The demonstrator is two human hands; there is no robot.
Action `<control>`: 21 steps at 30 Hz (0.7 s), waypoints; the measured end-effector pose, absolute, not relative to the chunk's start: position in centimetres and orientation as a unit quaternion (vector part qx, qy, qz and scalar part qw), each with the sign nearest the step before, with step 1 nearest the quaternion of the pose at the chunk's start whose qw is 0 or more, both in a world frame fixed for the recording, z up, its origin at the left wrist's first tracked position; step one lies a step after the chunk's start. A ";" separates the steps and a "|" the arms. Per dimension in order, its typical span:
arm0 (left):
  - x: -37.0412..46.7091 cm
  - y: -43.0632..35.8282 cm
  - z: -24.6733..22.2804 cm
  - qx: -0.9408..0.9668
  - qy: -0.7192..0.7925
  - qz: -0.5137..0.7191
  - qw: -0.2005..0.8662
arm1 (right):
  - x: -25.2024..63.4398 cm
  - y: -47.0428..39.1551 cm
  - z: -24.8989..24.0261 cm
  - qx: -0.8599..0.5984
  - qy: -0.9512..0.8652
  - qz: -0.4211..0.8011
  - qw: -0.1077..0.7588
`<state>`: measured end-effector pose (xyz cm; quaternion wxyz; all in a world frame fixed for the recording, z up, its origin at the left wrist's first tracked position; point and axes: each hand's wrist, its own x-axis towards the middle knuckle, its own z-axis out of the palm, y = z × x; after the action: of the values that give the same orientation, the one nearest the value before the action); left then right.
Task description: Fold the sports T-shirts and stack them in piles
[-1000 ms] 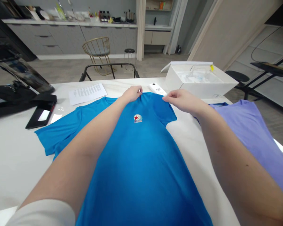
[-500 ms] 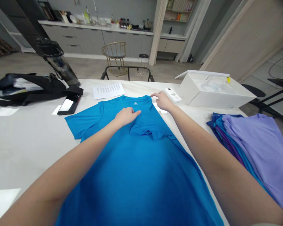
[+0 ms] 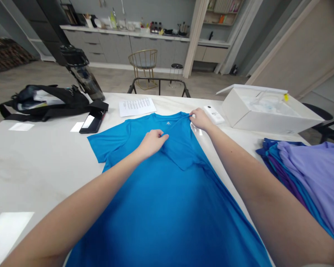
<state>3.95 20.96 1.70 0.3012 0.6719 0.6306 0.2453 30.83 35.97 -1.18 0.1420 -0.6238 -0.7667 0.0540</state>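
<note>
Blue shirt [image 3: 167, 200] flat on the worktop [image 3: 39, 167], right sleeve folded in.

The left hand [image 3: 151, 142] pinches the folded sleeve near the chest; the right hand [image 3: 200, 119] nips the shoulder by the collar. A loose pinch could let the slick fabric spring back, and the right wrist could nudge the white remote [image 3: 213, 114] just beside it. Counted: one shirt in hand, one stack of shirts [image 3: 308, 174], one box [image 3: 267, 111], one sheet of paper [image 3: 137, 106], one bag [image 3: 44, 103], one phone [image 3: 91, 122].

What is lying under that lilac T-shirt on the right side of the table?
Under the lilac T-shirt lie more folded garments; blue, teal and purple edges peek out. How many there are is hidden by the top shirt.
</note>
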 end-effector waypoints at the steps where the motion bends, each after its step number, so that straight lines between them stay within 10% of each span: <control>1: 3.4 21.7 2.0 0.655 0.637 0.272 0.302 | 30.8 36.2 -0.8 -0.634 -0.757 0.051 0.150; 21: -0.9 28.7 -1.9 0.675 0.701 0.197 0.116 | 28.1 33.1 -2.1 -0.639 -0.741 0.067 0.196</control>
<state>-0.90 28.73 -1.87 0.1155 0.6751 0.7013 0.1974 28.06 33.07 -2.07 0.1962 -0.6390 -0.7408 0.0666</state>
